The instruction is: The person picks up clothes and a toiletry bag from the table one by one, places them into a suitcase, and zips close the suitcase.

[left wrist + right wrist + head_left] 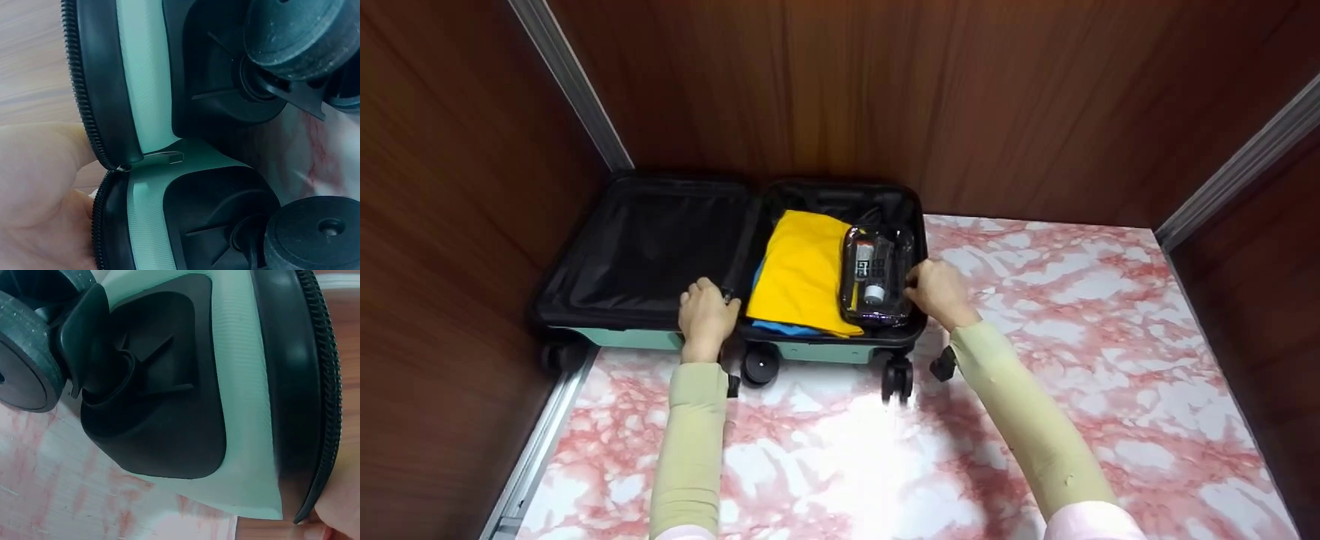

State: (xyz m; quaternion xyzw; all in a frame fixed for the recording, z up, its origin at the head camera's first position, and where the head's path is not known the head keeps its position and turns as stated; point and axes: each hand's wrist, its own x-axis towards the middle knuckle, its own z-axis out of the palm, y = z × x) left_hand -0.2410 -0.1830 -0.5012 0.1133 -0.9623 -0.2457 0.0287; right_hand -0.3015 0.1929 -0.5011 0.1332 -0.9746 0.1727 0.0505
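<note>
An open suitcase point(825, 351) with a mint-green shell and black zip edges lies spread flat on the floor. Its right half holds a folded yellow cloth point(802, 270) over a blue cloth point(787, 328), beside a clear toiletry bag point(896, 274) with a white-capped bottle inside. My left hand point(709, 315) grips the suitcase's edge near the hinge between the halves; in the left wrist view its thumb lies against the zip teeth. At the right rim, next to the toiletry bag, the fingers of my right hand point(941, 292) curl over the edge. Its fingertips are partly hidden.
The suitcase's left half is covered by a black lining panel point(667, 247). Black wheels point(761, 366) stick out toward me. Dark wooden walls point(855, 90) stand behind and on both sides. Red-and-white marbled flooring point(1065, 315) stretches to the right and front.
</note>
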